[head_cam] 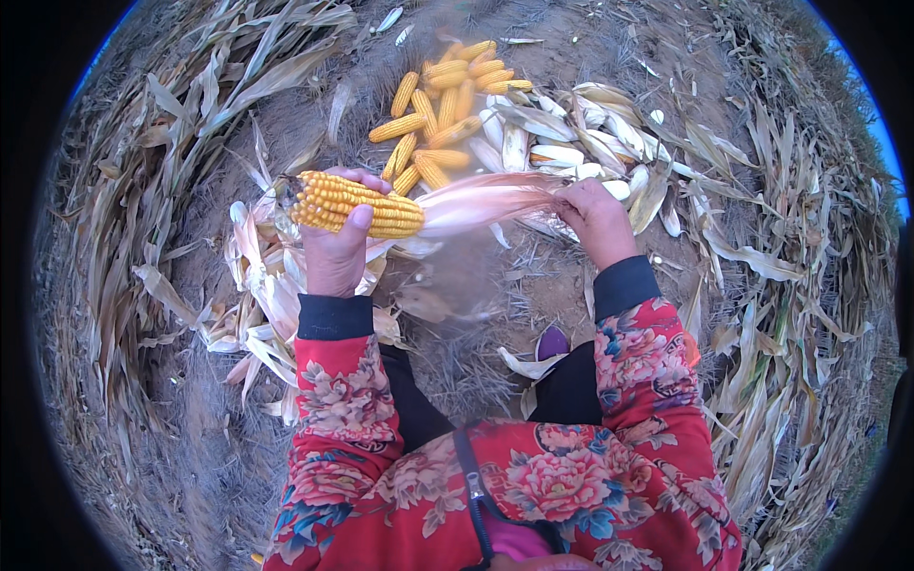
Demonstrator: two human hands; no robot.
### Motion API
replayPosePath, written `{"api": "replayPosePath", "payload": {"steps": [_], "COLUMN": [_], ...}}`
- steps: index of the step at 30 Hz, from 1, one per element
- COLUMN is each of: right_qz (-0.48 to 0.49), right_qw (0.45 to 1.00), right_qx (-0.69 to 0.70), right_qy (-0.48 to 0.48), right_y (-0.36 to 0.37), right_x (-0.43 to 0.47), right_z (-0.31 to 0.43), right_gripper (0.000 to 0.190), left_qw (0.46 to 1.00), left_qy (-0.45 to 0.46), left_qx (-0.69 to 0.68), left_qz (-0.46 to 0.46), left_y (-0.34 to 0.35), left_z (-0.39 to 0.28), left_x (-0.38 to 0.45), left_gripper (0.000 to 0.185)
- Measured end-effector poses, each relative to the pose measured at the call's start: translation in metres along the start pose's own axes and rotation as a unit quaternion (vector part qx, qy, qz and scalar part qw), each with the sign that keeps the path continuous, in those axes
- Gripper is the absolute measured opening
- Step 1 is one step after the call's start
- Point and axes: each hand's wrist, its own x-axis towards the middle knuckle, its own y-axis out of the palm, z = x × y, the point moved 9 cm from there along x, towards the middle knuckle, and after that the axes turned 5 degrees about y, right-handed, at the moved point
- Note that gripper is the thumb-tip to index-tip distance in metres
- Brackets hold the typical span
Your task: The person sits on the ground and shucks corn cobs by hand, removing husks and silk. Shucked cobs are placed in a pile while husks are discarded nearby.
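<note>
My left hand (341,250) grips a yellow ear of corn (360,205), its thumb across the near side and its fingers behind. Most of the kernels on this ear are bare. From its right end a pale, pinkish husk (489,203) stretches sideways, still joined at the base. The far tips of that husk are pinched in my right hand (594,218), so it spans the gap between both hands. Beyond them, a pile of bare yellow corn ears (446,100) lies on the soil. To its right sits a heap of ears in their husks (571,135).
Loose stripped husks (275,300) lie on the ground below and left of my left hand. Rows of dry corn stalks (136,250) run along the left, with more stalks (814,285) along the right. A purple shoe (552,343) shows near my legs.
</note>
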Motion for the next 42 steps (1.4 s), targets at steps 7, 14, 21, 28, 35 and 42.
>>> {"api": "replayPosePath", "payload": {"steps": [7, 14, 21, 28, 35, 42], "right_qz": [-0.062, -0.180, -0.089, 0.229, 0.014, 0.267], "right_qw": [0.991, 0.864, 0.848, 0.814, 0.926, 0.654], "right_qx": [0.029, 0.243, 0.082, -0.093, 0.205, 0.637], "right_qy": [0.111, 0.403, 0.515, 0.526, 0.316, 0.308], "right_y": [-0.091, -0.184, -0.207, -0.135, -0.090, 0.073], "right_x": [-0.032, -0.190, -0.311, -0.377, -0.123, -0.025], "right_z": [-0.047, -0.195, -0.252, -0.260, -0.089, 0.072], "right_gripper": [0.016, 0.018, 0.019, 0.036, 0.031, 0.056], "left_qw": [1.000, 0.997, 0.994, 0.994, 0.980, 0.731], "left_qy": [-0.003, 0.007, -0.036, -0.038, 0.002, 0.346], "left_qx": [-0.016, 0.051, 0.040, 0.050, 0.196, 0.517], "left_qz": [-0.016, -0.065, -0.090, -0.093, -0.041, 0.282], "left_y": [0.001, -0.019, -0.038, -0.026, 0.021, 0.139], "left_z": [0.008, 0.012, 0.029, 0.034, 0.020, 0.003], "left_x": [-0.002, -0.002, -0.003, -0.001, -0.012, -0.055], "left_gripper": [0.038, 0.033, 0.029, 0.031, 0.038, 0.042]}}
